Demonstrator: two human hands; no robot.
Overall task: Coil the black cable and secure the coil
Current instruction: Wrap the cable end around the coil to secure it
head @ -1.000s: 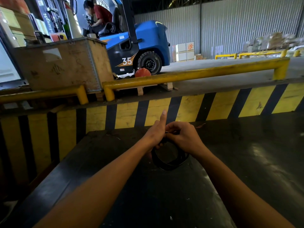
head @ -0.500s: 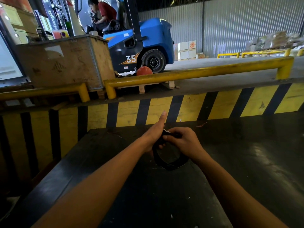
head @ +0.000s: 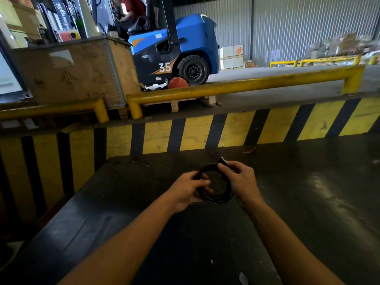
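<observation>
Both hands grip our cable (head: 216, 197), coiled into a ring, above the dark table (head: 308, 202); L hand (head: 186, 191) pinches its left side; R hand (head: 239, 182) clamps the right side w/ the end sticking up.

Dark table (head: 115, 219), small white scraps (head: 243, 278)

A single head-worn wide-angle view looks forward and down over a dark table (head: 115, 202), close to it. Both forearms enter from 6 o'clock and meet near centre, the left hand (head: 186, 190) and right hand (head: 241, 183) near the lens. A striped wall (head: 267, 126) crosses mid-frame, bowed by the lens. Toward 12 o'clock, far off, stands a forklift (head: 174, 48).
</observation>
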